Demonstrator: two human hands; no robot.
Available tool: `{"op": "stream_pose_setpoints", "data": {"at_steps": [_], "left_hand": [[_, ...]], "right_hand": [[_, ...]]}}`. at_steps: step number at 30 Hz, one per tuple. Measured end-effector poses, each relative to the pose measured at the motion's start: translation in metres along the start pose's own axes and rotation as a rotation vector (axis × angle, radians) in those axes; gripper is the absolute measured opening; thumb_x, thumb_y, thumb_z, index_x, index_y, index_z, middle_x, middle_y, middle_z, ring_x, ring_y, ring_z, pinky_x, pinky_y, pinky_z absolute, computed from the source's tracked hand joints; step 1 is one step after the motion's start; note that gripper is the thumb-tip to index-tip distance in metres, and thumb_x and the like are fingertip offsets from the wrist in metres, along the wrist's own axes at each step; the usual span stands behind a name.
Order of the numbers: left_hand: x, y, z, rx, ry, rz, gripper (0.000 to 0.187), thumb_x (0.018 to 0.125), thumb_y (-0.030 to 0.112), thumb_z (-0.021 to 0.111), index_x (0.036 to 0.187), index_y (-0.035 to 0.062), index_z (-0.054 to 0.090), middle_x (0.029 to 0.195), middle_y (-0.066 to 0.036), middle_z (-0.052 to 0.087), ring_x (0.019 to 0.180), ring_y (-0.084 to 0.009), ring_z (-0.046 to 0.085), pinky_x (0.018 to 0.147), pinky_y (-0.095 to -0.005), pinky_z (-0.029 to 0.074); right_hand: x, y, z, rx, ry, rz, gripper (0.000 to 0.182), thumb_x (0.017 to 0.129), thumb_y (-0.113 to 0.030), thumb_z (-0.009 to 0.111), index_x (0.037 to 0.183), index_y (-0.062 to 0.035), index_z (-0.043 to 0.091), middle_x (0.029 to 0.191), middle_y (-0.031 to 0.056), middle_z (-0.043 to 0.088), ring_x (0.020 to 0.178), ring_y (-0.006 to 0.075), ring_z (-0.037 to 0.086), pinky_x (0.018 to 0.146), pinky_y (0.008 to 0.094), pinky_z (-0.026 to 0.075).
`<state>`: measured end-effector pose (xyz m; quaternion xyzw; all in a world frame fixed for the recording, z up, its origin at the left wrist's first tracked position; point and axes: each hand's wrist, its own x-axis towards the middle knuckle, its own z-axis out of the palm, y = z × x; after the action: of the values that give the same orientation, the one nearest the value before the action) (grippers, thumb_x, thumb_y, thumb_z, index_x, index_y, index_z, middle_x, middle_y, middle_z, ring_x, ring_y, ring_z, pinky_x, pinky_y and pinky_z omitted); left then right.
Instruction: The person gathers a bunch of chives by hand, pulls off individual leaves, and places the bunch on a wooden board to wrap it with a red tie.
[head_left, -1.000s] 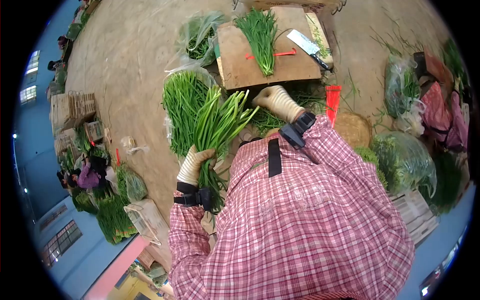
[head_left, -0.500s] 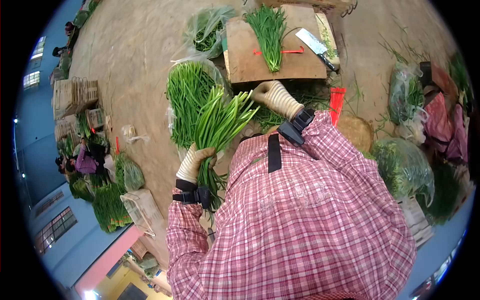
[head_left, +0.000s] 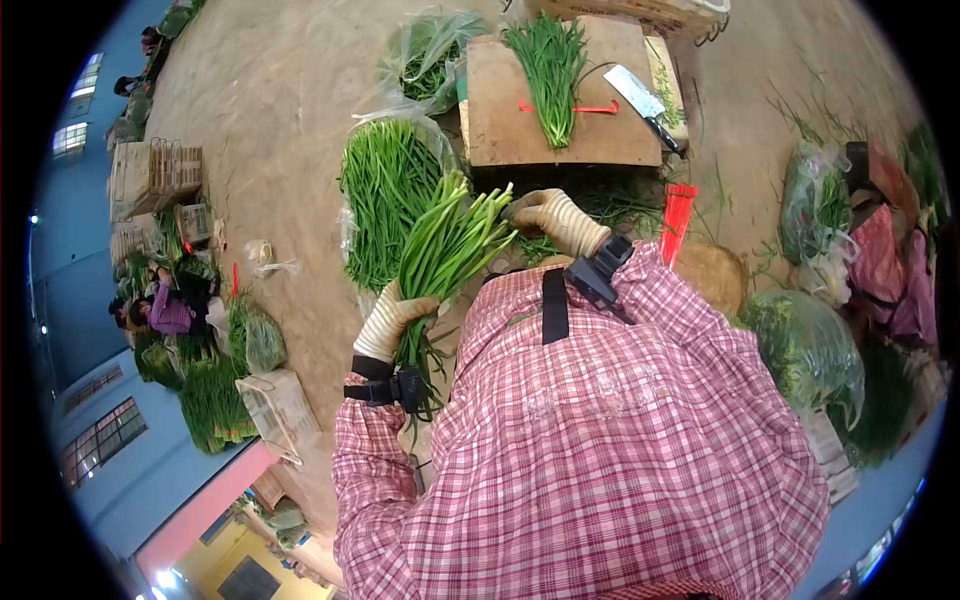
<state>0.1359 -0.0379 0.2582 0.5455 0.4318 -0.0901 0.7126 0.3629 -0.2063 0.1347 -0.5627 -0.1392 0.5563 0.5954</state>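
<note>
My gloved left hand [head_left: 395, 318] is closed round a bunch of garlic chives [head_left: 455, 235], with the pale stem ends fanned up and to the right. Green leaves hang below the fist. At those stem ends is my gloved right hand [head_left: 553, 220], fingers bent together; what they pinch, if anything, is hidden. Just left of the held bunch, a plastic bag packed with chives [head_left: 385, 190] stands close by. On a board-topped work surface [head_left: 500, 120] ahead, another chive bunch [head_left: 552, 85] lies across a red tie [head_left: 597, 108]. To its right rests a cleaver [head_left: 638, 95].
Red strips [head_left: 678, 220] hang beside my right forearm. Loose greens [head_left: 625, 208] lie under the board. A bag of greens [head_left: 425, 70] stands back left; stuffed bags [head_left: 805, 345] stand right. People [head_left: 170, 310] and stacked crates [head_left: 155, 180] are far left.
My right hand has lowered slightly and stays beside the stem ends. My left hand keeps its hold on the chives. The view has shifted slightly.
</note>
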Motion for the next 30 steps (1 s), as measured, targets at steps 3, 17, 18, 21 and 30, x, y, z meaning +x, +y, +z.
{"op": "stream_pose_setpoints", "data": {"at_steps": [3, 17, 18, 21, 30], "left_hand": [[-0.003, 0.003, 0.002, -0.024, -0.031, -0.001, 0.037, 0.078, 0.005, 0.067, 0.113, -0.0001, 0.056, 0.079, -0.004, 0.061, 0.059, -0.0112, 0.054, 0.054, -0.0236, 0.045], [0.004, 0.009, -0.013, 0.026, -0.142, -0.069, 0.048, 0.074, 0.005, 0.073, 0.119, 0.0004, 0.056, 0.082, -0.004, 0.062, 0.063, -0.0115, 0.057, 0.056, -0.0236, 0.047], [0.006, 0.010, -0.009, 0.029, -0.161, -0.049, 0.053, 0.073, 0.006, 0.073, 0.122, 0.0013, 0.055, 0.083, -0.004, 0.062, 0.065, -0.0117, 0.057, 0.058, -0.0237, 0.047], [0.006, 0.012, -0.009, 0.043, -0.179, -0.086, 0.053, 0.073, 0.006, 0.074, 0.122, 0.0007, 0.055, 0.084, -0.004, 0.063, 0.065, -0.0121, 0.058, 0.058, -0.0234, 0.048], [-0.004, 0.000, -0.042, 0.027, -0.030, -0.043, 0.045, 0.076, 0.006, 0.071, 0.118, 0.0003, 0.056, 0.085, -0.003, 0.063, 0.060, -0.0109, 0.056, 0.056, -0.0234, 0.047]], "right_hand": [[0.021, 0.040, -0.015, 0.056, 0.129, -0.089, 0.026, 0.078, -0.013, 0.072, 0.096, 0.0061, 0.069, 0.082, 0.0097, 0.069, 0.073, 0.0170, 0.063, 0.070, 0.0300, 0.053], [0.030, -0.045, -0.017, -0.366, -0.275, -0.292, 0.046, 0.086, -0.030, 0.069, 0.118, 0.0030, 0.064, 0.108, 0.0144, 0.070, 0.099, 0.0190, 0.064, 0.090, 0.0319, 0.048], [0.031, -0.051, -0.014, -0.396, -0.347, -0.193, 0.044, 0.084, -0.028, 0.071, 0.114, 0.0038, 0.066, 0.104, 0.0133, 0.071, 0.095, 0.0180, 0.064, 0.088, 0.0315, 0.049], [0.023, -0.059, -0.017, -0.452, -0.224, -0.164, 0.035, 0.081, -0.025, 0.073, 0.100, 0.0038, 0.071, 0.088, 0.0112, 0.073, 0.081, 0.0165, 0.066, 0.079, 0.0309, 0.052], [0.012, 0.012, -0.146, -1.416, 0.440, 0.280, 0.031, 0.083, -0.023, 0.063, 0.102, -0.0004, 0.072, 0.097, 0.0256, 0.068, 0.094, 0.0386, 0.067, 0.081, 0.0438, 0.054]]}}
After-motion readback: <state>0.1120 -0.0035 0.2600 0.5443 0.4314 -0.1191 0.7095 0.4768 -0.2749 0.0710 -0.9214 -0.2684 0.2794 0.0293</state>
